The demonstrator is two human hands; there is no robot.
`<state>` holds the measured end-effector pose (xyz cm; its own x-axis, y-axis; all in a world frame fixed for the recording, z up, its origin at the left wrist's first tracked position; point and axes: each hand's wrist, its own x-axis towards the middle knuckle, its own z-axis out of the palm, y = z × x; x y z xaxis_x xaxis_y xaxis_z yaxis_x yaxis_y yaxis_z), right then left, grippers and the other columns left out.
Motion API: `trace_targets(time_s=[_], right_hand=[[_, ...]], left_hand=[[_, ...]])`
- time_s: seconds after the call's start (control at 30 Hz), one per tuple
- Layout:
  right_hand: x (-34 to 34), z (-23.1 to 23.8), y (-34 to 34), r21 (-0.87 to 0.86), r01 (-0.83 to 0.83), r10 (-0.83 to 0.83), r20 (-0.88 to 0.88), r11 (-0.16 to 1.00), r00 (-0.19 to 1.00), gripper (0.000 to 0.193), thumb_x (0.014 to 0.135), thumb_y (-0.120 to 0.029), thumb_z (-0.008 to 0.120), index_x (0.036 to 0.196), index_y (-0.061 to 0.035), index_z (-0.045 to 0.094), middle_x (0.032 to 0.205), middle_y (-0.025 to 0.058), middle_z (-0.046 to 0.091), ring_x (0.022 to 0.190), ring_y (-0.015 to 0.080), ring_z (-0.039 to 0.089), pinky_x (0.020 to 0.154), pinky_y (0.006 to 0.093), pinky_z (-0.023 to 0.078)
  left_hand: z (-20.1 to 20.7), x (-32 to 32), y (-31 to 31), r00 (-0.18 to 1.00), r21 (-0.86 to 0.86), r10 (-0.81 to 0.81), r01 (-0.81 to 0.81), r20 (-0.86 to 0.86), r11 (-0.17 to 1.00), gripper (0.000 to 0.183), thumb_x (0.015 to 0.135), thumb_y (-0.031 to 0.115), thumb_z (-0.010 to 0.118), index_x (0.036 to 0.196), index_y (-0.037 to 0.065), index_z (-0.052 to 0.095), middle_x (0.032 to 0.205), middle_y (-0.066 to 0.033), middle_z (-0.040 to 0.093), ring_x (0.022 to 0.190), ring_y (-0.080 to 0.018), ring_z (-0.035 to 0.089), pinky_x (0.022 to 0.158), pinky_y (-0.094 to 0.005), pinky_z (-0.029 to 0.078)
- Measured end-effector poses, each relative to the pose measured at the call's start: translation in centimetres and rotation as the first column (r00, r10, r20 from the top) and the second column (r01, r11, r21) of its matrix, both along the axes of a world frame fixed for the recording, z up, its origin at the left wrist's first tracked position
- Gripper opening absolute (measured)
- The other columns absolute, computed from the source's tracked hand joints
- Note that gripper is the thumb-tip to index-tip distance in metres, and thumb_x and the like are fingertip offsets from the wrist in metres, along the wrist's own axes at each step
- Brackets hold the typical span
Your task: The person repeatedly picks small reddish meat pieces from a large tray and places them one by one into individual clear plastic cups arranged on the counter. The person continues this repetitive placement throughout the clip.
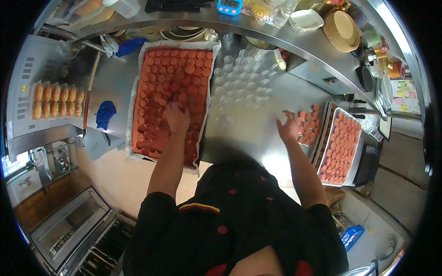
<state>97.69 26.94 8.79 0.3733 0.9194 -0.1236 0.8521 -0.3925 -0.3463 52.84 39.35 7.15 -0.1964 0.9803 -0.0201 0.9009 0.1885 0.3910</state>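
A large sheet of red cake [152,99], cut into many small rounds, lies on white baking paper left of centre. My left hand [177,118] reaches over its middle, fingers bent down and closed at a red cake round [183,98]; the fingertips are partly hidden. Loose rounds lie on top of the sheet around it. My right hand [289,127] is held over the steel table with fingers apart and nothing in them. Just to its right stands a group of red rounds [309,125], seemingly in clear cups. Several clear plastic cups [244,80] stand in rows between the hands.
On the right a white-rimmed tray [337,158] carries many red rounds. A steel shelf [258,32] with a blue timer [229,6] and paper baking cups [340,32] runs along the back. A blue cloth [106,114] and packed pastries [57,100] are at left.
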Motion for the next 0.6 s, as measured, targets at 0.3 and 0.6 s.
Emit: trace_targets(time_s=[0.3, 0.6], right_hand=[[-6.6, -3.0, 5.3, -0.038, -0.147, 0.141, -0.13, 0.988, 0.981, 0.029, 0.087, -0.016, 0.077, 0.115, -0.0145, 0.068, 0.131, 0.0162, 0.059, 0.121, 0.0401, 0.059, 0.101, 0.0496, 0.052], [-10.2, 3.1, -1.0, 0.236, -0.222, 0.316, -0.515, 0.946, 0.797, 0.038, 0.084, -0.008, 0.076, 0.118, -0.0064, 0.06, 0.133, 0.0173, 0.059, 0.118, 0.0379, 0.063, 0.097, 0.0458, 0.056]], left_hand=[[3.7, 1.8, -4.3, 0.53, -0.254, 0.323, -0.202, 0.784, 0.946, 0.034, 0.092, 0.01, 0.072, 0.123, 0.006, 0.058, 0.114, -0.011, 0.065, 0.107, -0.0284, 0.065, 0.092, -0.04, 0.054], [10.6, 4.9, -8.3, 0.145, -0.258, 0.255, 0.002, 0.956, 0.966, 0.038, 0.092, 0.003, 0.074, 0.127, 0.006, 0.06, 0.117, -0.0064, 0.066, 0.1, -0.0186, 0.067, 0.091, -0.0322, 0.056]])
